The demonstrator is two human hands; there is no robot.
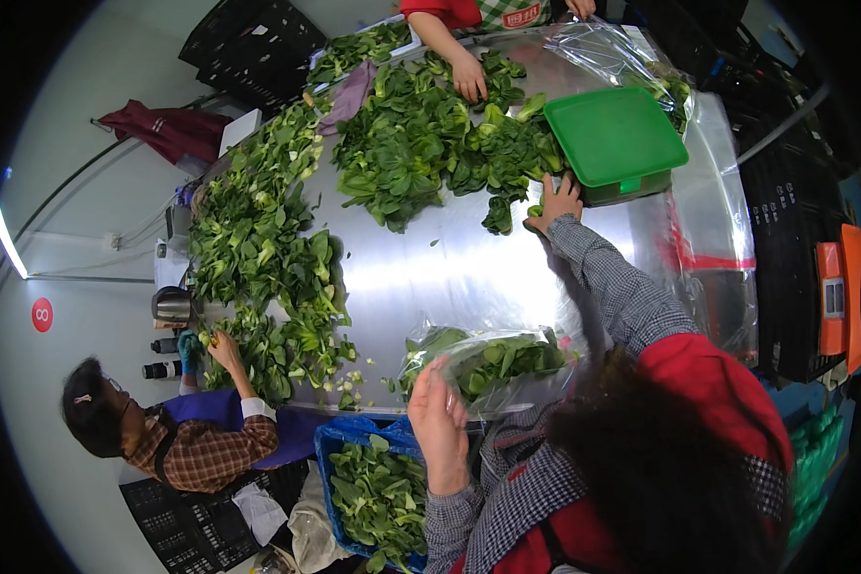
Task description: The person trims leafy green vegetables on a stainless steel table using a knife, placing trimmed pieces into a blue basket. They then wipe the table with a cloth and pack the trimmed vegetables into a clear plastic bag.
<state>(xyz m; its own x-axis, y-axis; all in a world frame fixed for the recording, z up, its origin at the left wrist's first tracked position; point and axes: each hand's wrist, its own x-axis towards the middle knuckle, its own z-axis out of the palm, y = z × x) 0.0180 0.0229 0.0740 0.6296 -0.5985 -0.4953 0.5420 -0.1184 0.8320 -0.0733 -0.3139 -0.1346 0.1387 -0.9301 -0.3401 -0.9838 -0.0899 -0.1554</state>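
Observation:
My left hand (439,423) is closed on the near edge of a clear plastic bag (502,409). Leafy greens, bok choy by their look (506,364), fill the bag, which lies at the table's near edge. Further up, my right hand (561,208) has its fingers spread at a small bok choy (535,211); the thumb is against it, and no firm grip shows. That hand is just left of a green-lidded plastic container (615,136). A large pile of bok choy (394,151) spreads over the metal table (430,265) beyond.
Across the table, a person's hand (468,75) touches greens. At left, another person (208,438) handles a piece by a long pile of bok choy (258,229). A blue-lined crate (323,459) of greens stands below the edge. Plastic sheeting (717,208) covers the right side.

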